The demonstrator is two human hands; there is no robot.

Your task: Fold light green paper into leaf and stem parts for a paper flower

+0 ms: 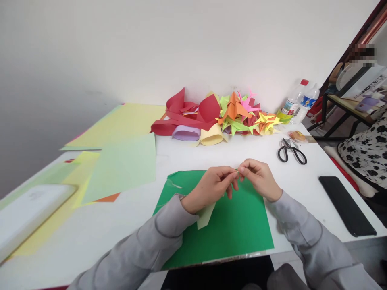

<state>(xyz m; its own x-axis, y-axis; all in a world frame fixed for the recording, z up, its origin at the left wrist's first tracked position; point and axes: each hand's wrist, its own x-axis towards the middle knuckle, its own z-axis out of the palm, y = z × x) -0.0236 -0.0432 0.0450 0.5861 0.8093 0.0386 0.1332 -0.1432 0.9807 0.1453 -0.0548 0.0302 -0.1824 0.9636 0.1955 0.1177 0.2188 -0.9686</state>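
My left hand (213, 187) and my right hand (260, 177) meet above a green sheet of paper (238, 229). Both are closed in a pinch, with the fingertips touching or nearly so. Something small and pale seems to sit between them, too little of it showing to name. Beneath my left hand and wrist a pale cream piece of paper (206, 217) shows in part; whether it joins what my fingers pinch is hidden. A clear, thin strip (173, 183) lies near the green sheet's upper left corner.
Black-handled scissors (292, 152) and a black phone (347, 205) lie right. Folded paper shapes (236, 114) and curled red paper (181, 121) line the wall beside plastic bottles (292, 102). Coloured sheets (127, 165) and a white slab-like object (33, 213) lie left. A person sits right.
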